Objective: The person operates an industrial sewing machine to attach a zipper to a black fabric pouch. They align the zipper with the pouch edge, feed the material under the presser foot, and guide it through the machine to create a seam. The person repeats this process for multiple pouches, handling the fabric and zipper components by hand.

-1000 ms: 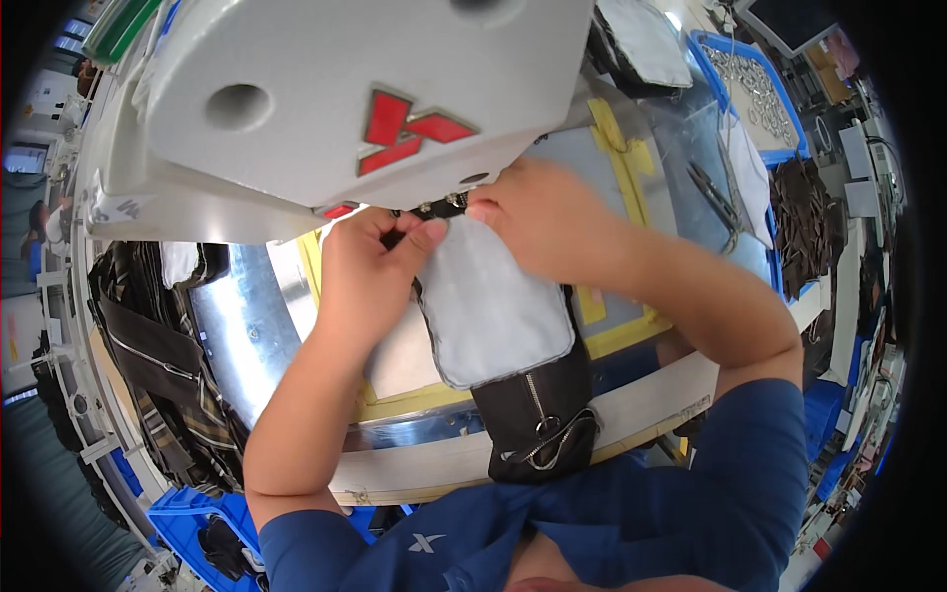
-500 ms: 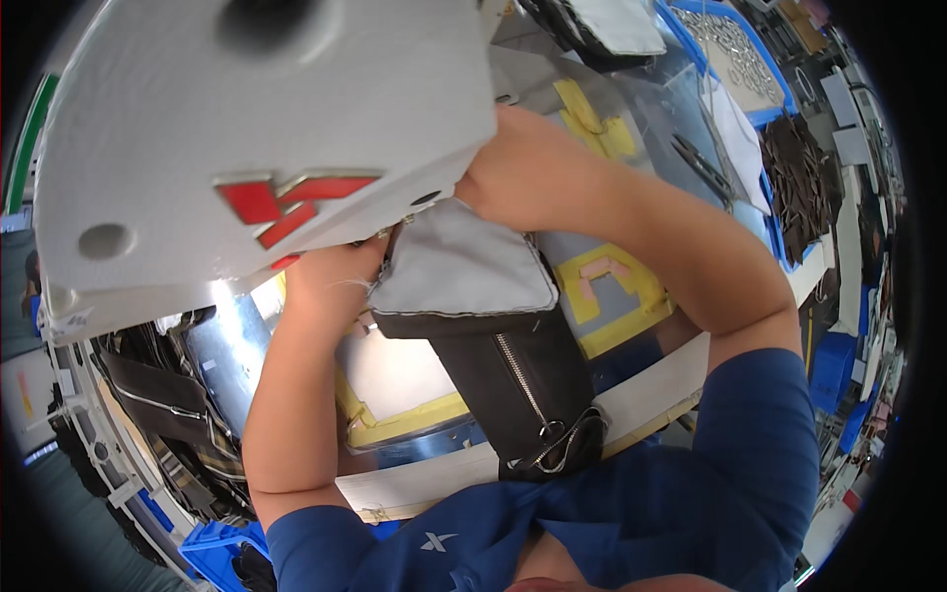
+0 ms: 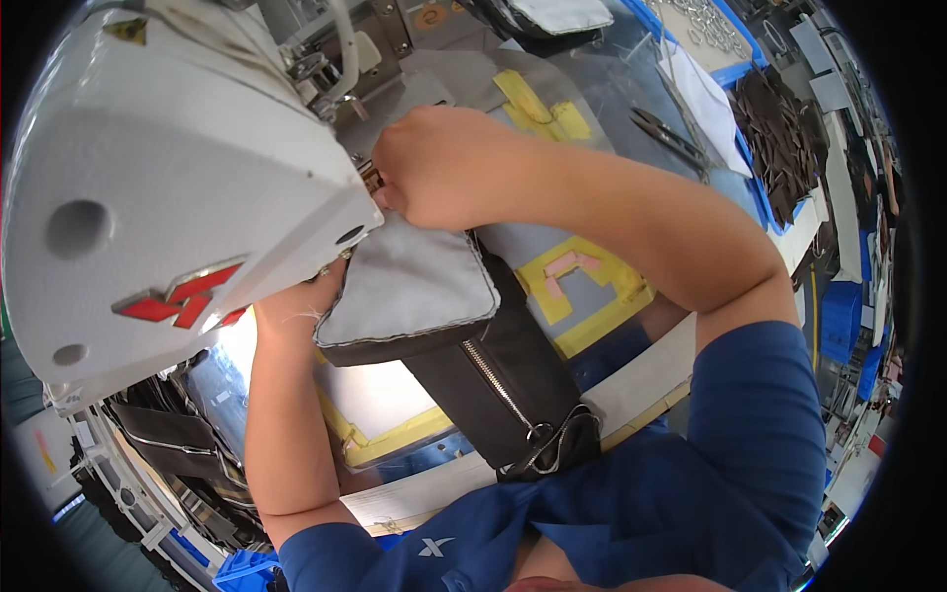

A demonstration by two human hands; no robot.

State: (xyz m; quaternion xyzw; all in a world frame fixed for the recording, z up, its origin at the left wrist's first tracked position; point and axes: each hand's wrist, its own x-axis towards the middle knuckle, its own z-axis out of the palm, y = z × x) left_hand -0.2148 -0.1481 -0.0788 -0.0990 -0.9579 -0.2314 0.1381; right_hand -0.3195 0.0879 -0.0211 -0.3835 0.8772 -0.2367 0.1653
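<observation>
A dark bag (image 3: 513,385) with a long zipper and a grey lining panel (image 3: 414,281) lies across the work surface, its near end against my shirt. Over its far left part stands a white sewing machine head (image 3: 197,187) with a red emblem. My right hand (image 3: 434,163) is closed, its fingers curled at the bag's far edge beside the machine. My left hand (image 3: 301,301) is at the left side of the lining panel; the machine head covers its fingers. The needle area is hidden.
Yellow tape (image 3: 602,321) marks the work surface. Dark-handled snips (image 3: 671,138) lie to the right, near a blue tray of metal rings (image 3: 695,30) and a pile of dark strips (image 3: 779,138). Another grey-lined bag piece (image 3: 552,20) sits at the back; dark zippered pieces (image 3: 173,434) hang at left.
The machine head appears further left in view, showing more of its far side. Both hands and the lining panel also appear shifted left. My right hand still stays at the bag's far edge.
</observation>
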